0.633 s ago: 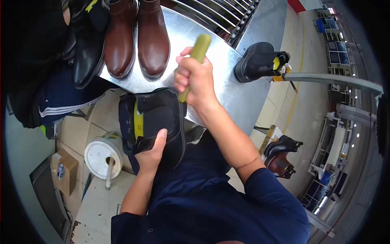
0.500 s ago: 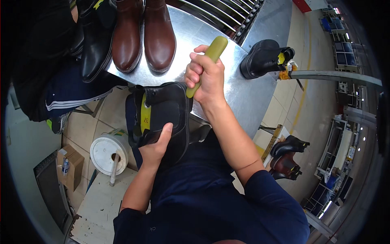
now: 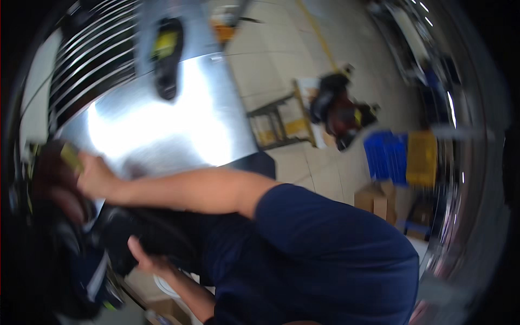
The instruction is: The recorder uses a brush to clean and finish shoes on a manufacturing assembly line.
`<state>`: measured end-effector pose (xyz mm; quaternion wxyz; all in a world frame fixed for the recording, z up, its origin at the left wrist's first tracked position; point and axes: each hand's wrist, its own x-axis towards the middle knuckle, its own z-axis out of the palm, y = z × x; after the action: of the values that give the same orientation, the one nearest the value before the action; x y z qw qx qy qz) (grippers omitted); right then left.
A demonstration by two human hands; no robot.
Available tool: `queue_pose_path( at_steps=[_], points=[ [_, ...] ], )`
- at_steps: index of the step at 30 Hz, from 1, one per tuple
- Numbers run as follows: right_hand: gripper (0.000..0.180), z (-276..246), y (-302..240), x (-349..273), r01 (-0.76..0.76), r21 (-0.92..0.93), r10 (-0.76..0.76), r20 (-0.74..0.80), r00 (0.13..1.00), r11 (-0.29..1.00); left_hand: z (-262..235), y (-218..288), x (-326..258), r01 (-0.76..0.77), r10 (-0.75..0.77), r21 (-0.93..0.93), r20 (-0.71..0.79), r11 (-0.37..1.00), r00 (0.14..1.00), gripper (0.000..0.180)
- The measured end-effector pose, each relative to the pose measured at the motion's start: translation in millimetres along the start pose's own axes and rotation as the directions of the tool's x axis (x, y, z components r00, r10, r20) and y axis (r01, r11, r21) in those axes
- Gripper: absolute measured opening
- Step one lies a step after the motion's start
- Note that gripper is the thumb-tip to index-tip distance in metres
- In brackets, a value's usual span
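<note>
Motion smears much of the view. My right hand (image 3: pixel 98 177), at the left, is closed round an olive-green rounded bar (image 3: pixel 70 157) whose end sticks out past the fingers. Beside it are brown boots (image 3: pixel 51 176), partly covered by the bar and hand. Below my right forearm, my left hand (image 3: pixel 150 264) grips a black boot (image 3: pixel 143 233) over my lap, its thumb up against the upper. The fingers under the boot are hidden. A second black boot (image 3: pixel 168 59) with yellow inside sits at the far side of the shiny metal table (image 3: pixel 157 130).
A slatted metal rack (image 3: pixel 95 51) adjoins the table at far left. To the right, more boots (image 3: pixel 338 111) stand on a low stand. Blue crates (image 3: pixel 385 154), a yellow crate (image 3: pixel 421 158) and a cardboard box (image 3: pixel 375 201) lie further right. Another person's dark clothing (image 3: pixel 70 271) shows at lower left.
The view has swung to the right, so the table and boots appear further left. Both hands keep their hold on the green bar and the black boot.
</note>
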<state>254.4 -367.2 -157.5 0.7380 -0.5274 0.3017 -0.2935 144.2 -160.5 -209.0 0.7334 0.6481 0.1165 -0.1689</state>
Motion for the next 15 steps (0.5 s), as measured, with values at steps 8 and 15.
queue_pose_path(
  at_steps=[8, 15],
  points=[
    [0.016, -56, -34, -6, 0.340, -0.073, -0.342, -0.025, 0.939, 0.938, 55, 37, -32, -0.383, 0.335, 0.166, 0.260, 0.908, 0.906, 0.056],
    [0.017, -112, -33, -34, 0.392, 0.068, -0.387, -0.075, 0.919, 0.917, 44, 45, -10, -0.721, 0.453, 0.469, 0.567, 0.510, 0.688, 0.058]
  ],
)
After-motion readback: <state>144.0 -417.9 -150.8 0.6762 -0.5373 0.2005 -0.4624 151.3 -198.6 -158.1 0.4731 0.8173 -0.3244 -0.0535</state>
